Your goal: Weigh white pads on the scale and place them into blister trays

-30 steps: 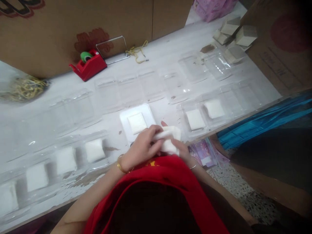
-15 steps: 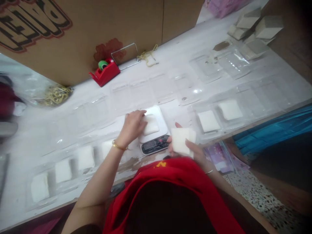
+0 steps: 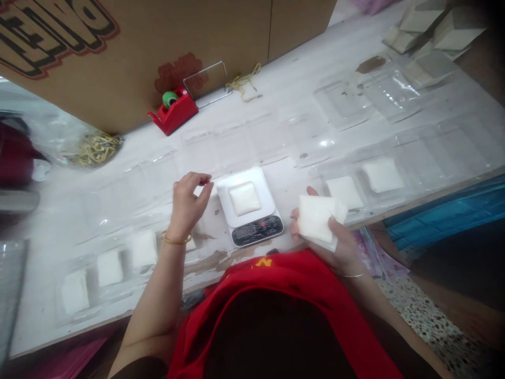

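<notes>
My left hand [image 3: 190, 202] hovers just left of the kitchen scale [image 3: 266, 197], holding nothing, its thumb and fingers curved and slightly apart. On the scale's white platform lies a small stack of white square sheets [image 3: 245, 198]; the display's digits are too blurred to read. My right hand [image 3: 344, 245] grips a thicker stack of white square sheets [image 3: 317, 218] to the right of the scale, with the thumb on top and fingertips at its left side. What the sheets are made of, I cannot tell.
Clear plastic trays [image 3: 420, 152] line the table, several with white stacks [image 3: 110, 267] in them. A red tape dispenser [image 3: 173, 111] stands by a large cardboard box [image 3: 221, 31]. Yellow ties [image 3: 97, 150] lie at the left, pale blocks [image 3: 457, 31] at the far right.
My left hand has let go of the stack on the scale and moved left, away from it. My right hand with its stack has shifted slightly right; the view has shifted a little too.
</notes>
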A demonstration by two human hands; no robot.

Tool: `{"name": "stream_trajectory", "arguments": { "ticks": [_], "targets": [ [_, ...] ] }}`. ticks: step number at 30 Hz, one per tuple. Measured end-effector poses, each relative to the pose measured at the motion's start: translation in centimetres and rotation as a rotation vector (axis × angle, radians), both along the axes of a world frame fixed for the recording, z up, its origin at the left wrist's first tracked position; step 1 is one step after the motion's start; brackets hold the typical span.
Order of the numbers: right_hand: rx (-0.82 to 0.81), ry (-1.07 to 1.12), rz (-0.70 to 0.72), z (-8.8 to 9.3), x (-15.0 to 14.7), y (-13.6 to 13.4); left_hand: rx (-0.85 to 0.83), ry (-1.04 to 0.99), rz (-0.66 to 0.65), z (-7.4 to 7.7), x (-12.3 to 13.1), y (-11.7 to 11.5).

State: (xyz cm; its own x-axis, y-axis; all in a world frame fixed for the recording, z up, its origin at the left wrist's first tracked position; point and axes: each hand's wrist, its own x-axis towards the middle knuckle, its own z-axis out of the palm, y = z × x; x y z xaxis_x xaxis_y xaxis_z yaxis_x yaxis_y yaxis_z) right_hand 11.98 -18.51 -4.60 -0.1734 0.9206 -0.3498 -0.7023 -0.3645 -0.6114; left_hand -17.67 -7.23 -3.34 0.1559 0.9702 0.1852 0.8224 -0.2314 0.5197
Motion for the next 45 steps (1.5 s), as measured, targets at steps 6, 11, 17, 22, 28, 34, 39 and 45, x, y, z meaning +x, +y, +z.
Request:
{"name": "stream_trajectory", "arguments": {
  "ticks": [6,11,17,22,28,34,39,45],
  "targets": [
    [-0.041,-0.039,-0.015,0.4,0.0,-0.2,-0.04,0.015,-0.029,-0.3,0.6,-0.2],
    [-0.052,-0.047,-0.02,0.5,-0.1,-0.2,-0.052,0.015,-0.055,-0.8,0.7,0.1],
    [-0.04,-0.016,-0.008,0.7,-0.2,-0.2,-0.125,0.058,-0.125,-0.9,1.2,0.2],
    [-0.054,0.0,0.017,0.5,-0.4,-0.4,-0.266,0.165,-0.262,-1.3,2.5,0.5],
    [0.01,0.111,0.011,-0.6,-0.7,-0.1,-0.435,0.257,-0.277,-1.1,3.9,2.1],
    [0.089,0.215,-0.01,-2.1,-0.3,0.0,-0.522,0.268,-0.322,-0.9,4.8,3.1],
    [0.16,0.292,-0.131,-3.9,3.5,-0.6,-0.541,0.14,-0.445,0.7,14.2,7.4],
    [0.164,0.275,-0.349,-3.5,8.9,-4.2,-0.521,-0.13,-0.53,4.1,35.0,9.5]
  ]
}}
